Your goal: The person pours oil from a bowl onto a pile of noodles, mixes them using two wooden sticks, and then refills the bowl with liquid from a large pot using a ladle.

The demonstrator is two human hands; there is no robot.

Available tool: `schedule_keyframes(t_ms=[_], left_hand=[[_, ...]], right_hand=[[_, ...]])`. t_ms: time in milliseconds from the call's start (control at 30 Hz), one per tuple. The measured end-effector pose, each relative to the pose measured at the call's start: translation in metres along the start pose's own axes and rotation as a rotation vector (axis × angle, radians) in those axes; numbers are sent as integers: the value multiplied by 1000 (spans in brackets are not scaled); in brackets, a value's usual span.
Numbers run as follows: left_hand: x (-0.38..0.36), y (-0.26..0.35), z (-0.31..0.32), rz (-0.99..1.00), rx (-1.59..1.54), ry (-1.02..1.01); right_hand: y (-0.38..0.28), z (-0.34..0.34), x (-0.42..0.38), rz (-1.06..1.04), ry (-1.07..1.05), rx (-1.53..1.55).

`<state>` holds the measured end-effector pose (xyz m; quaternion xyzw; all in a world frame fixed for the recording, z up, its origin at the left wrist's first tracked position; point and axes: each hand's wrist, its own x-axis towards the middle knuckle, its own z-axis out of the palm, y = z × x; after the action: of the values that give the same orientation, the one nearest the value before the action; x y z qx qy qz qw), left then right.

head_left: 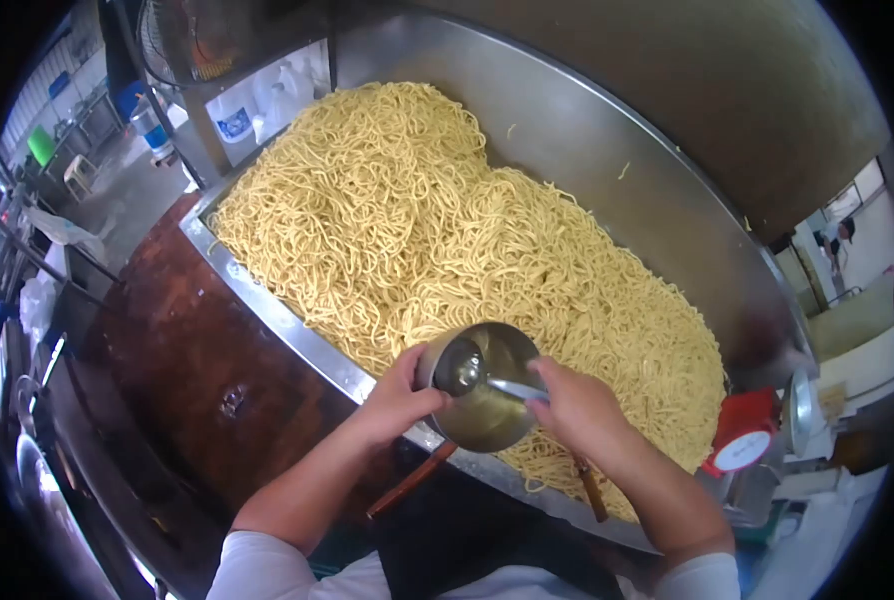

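My left hand is closed on the left rim of a metal pot, thumb over the edge. In my right hand is the metal handle of a ladle; its round bowl sits inside the pot, at the left side. Yellowish liquid shows at the bottom of the pot. The pot is held over the near edge of a large heap of yellow noodles, which fills much of a long stainless steel trough. A brown wooden handle sticks out below the pot, and another brown stick lies beneath my right forearm.
A red scale with a round dial stands beyond the trough's right end. At the upper left are a fan and plastic jugs. The floor on the left is reddish brown and wet-looking. Another person is far off at the right.
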<state>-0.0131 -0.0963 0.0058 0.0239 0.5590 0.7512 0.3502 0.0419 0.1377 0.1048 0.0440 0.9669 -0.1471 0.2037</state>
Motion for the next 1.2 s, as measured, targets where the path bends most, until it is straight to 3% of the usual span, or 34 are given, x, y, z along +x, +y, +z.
schedule_keyframes(t_ms=[33,100,300,367,433,567,667,767,933,1000,1033,1100,1133,1200], left_hand=[[1,3,-5,52,21,-8],[5,7,-14,42,-3,-15],[21,6,-37,136,92,90],[22,12,-37,132,82,114],[26,13,-41,44,91,201],[24,-1,-68,96,7,233],[14,-13,-98,199,-45,265],[-11,6,-106,175,-136,281],[-39,15,-101,185,-240,313],[-49,9,-104,162,-243,387],[-49,9,-103,149,-239,389],[-44,13,-93,118,-270,366],[-36,14,-90,104,-246,311],[-17,22,-79,76,-193,247]], right_hand=[[2,0,8,10,-14,-10],[5,-2,22,-282,110,-158],[-14,-24,44,-303,175,-453],[-15,-23,51,-247,86,-466],[-18,-30,59,-131,-248,-405],[-7,-48,73,-108,-238,-323],[10,-61,107,-97,-153,-232],[39,-64,162,131,-27,-252],[177,-62,243,456,351,-289],[216,-70,228,514,258,-443],[218,-67,219,518,246,-437],[216,-68,194,403,510,-48],[202,-69,181,407,509,-47],[165,-68,158,47,751,-34]])
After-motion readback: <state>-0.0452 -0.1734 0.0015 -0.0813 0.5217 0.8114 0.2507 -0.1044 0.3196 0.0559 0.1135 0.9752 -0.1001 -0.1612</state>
